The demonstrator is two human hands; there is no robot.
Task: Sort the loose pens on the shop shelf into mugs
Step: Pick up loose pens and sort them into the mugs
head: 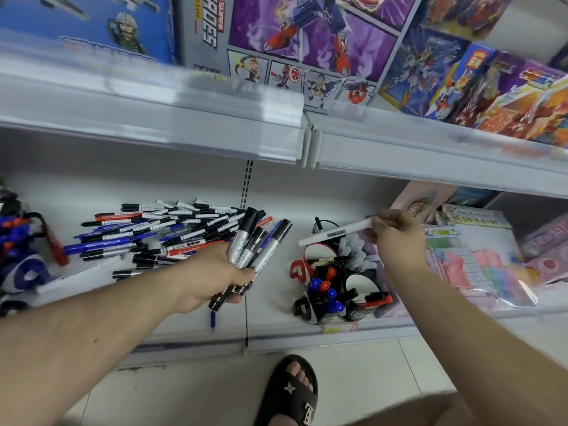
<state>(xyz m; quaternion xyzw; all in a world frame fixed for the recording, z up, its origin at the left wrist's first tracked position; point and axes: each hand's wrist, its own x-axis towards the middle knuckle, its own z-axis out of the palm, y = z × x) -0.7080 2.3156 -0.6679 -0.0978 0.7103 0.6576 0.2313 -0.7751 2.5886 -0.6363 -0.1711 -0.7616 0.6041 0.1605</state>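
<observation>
Two hands work over a white shop shelf [307, 321]. The left hand [215, 272] is curled tight around a bundle of thick silver markers [255, 241] with black caps, their capped ends fanning up and away from the fist. Behind and to the left of that hand lies a heap of loose pens [159, 232], black, blue and red, spread flat across the shelf; one single blue pen [212, 319] lies apart near the shelf's front edge, below the fist.

The right hand [396, 232] pinches one end of a white pen [336, 232] between thumb and fingers, holding it nearly level in the air above the mugs, its free end pointing left. Below it stands a cluster of mugs [335, 284], black, white and red; the front one holds blue and red capped pens [325, 290] standing upright, and a red and black pen [379, 298] lies across another mug's rim at the right.

Packets of pastel stationery [479, 265] lie on the shelf to the right. Boxed toy sets [313, 44] fill the upper shelf. On the tiled floor [184, 395] below, a foot in a black sandal [292, 392] shows.
</observation>
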